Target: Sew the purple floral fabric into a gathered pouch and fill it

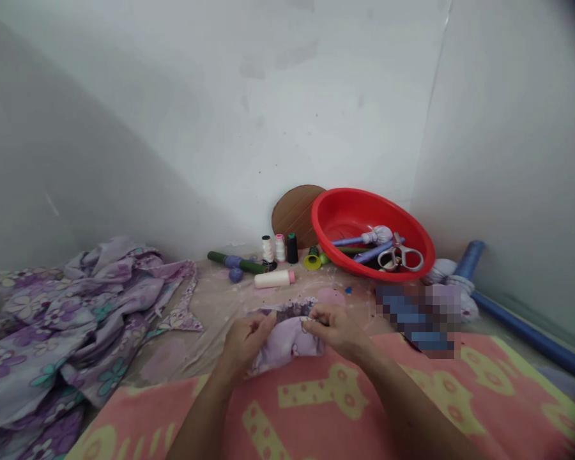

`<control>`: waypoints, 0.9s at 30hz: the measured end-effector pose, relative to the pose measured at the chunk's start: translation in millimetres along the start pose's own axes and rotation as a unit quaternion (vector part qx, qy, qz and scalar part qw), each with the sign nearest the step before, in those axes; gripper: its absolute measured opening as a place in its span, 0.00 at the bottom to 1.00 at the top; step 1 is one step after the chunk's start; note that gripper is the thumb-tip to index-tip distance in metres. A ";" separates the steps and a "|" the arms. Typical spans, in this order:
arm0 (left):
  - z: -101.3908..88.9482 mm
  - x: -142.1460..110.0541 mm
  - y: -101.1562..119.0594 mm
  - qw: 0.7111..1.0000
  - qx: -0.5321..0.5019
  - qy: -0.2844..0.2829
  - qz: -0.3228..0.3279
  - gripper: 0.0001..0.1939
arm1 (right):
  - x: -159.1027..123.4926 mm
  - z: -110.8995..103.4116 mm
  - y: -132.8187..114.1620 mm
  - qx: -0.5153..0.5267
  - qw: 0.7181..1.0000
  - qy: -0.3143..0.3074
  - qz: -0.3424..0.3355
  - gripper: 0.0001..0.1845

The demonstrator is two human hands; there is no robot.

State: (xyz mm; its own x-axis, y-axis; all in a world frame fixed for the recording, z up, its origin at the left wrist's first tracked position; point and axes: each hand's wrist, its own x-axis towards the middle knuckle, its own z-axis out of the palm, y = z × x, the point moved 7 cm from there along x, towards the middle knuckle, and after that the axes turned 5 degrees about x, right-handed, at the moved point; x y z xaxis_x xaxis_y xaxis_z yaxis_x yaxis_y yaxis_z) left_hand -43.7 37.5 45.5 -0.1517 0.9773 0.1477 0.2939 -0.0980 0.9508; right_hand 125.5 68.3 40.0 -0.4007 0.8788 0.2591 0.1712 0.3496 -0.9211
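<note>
Lilac cloth (287,348) between left hand (245,344) and right hand (333,329).

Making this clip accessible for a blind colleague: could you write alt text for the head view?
The left hand and right hand pinch the gathered edge of lilac floral fabric above a pink patterned blanket. Beyond them stand thread spools and a red plastic basin holding scissors, with purple floral cloth heaped at left.
</note>
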 end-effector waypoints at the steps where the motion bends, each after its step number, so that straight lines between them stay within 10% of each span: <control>1: -4.1 1.5 -0.7 1.000 0.021 0.003 0.002 0.13 | 1.4 -3.0 1.2 0.014 1.000 0.011 0.003 0.10; 13: 3.7 7.3 -17.4 0.996 0.038 -0.077 -0.026 0.12 | 7.0 -28.0 10.5 0.077 0.992 0.097 0.013 0.13; 27: 8.0 10.0 -29.3 0.974 -0.221 0.006 -0.046 0.17 | 2.6 18.9 20.0 0.234 0.969 -0.001 0.076 0.17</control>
State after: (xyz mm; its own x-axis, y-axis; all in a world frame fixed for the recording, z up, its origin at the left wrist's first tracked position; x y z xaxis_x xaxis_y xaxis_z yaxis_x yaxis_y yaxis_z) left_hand -46.3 51.7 16.9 -0.1698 0.9838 0.0573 -0.1553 -0.0841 0.9843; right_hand 110.9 71.4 16.8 -0.4050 0.9076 0.1106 -0.1983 0.0309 -0.9796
